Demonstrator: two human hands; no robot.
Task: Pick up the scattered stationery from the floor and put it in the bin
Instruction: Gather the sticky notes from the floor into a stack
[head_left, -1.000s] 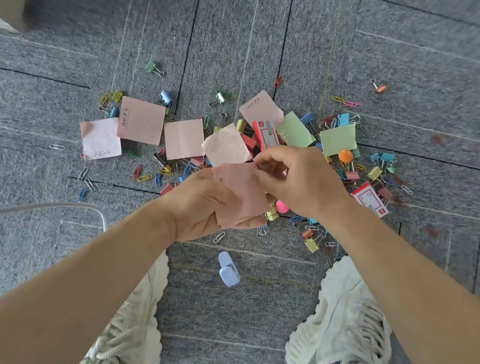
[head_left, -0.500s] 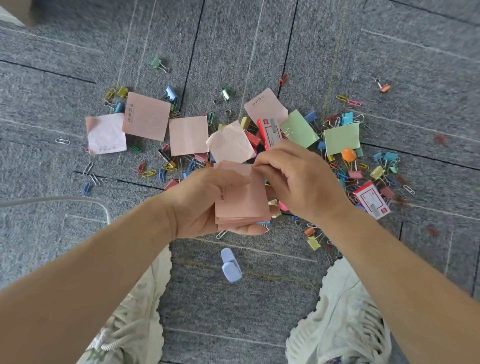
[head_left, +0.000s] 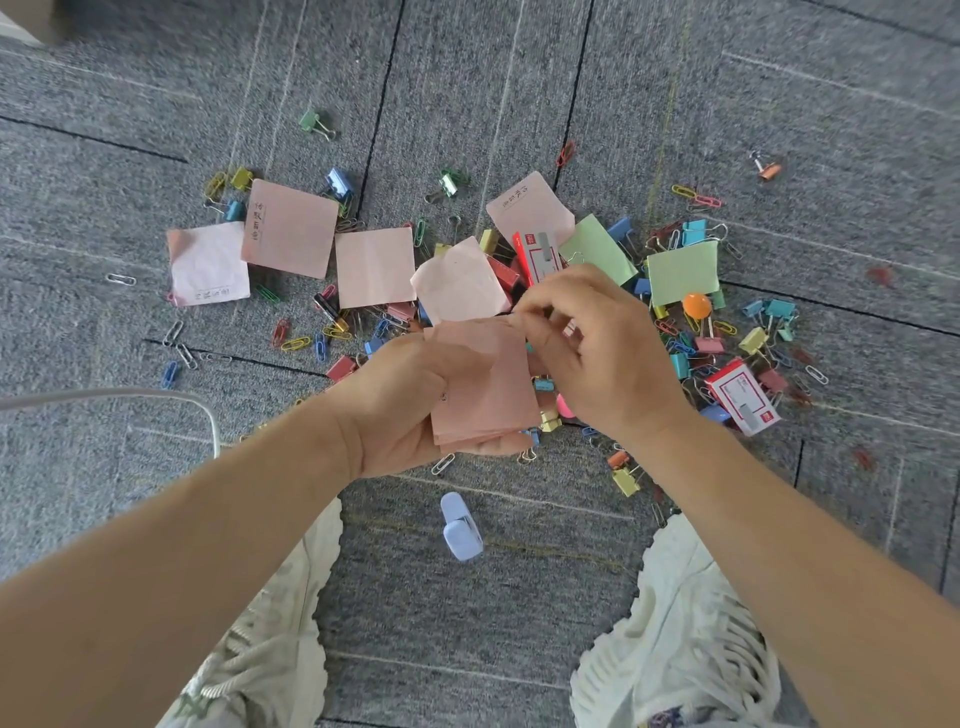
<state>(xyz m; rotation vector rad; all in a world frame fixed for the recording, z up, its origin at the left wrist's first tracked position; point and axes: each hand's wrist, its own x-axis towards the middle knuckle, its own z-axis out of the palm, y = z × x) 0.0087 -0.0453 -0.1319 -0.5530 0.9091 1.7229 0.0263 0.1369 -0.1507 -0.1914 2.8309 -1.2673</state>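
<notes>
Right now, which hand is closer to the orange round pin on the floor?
Right. The right hand is just left of the orange pin, apart from it; the left hand sits farther left, holding pink notes.

A white cable (head_left: 130, 393) curves in from the left edge. Frayed white fabric (head_left: 691, 623) lies at the near edge, left and right.

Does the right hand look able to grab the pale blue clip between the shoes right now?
Probably yes, once it lets go: the right hand pinches the pink note stack held by the left hand, but the pale blue clip lies uncovered on the carpet.
</notes>
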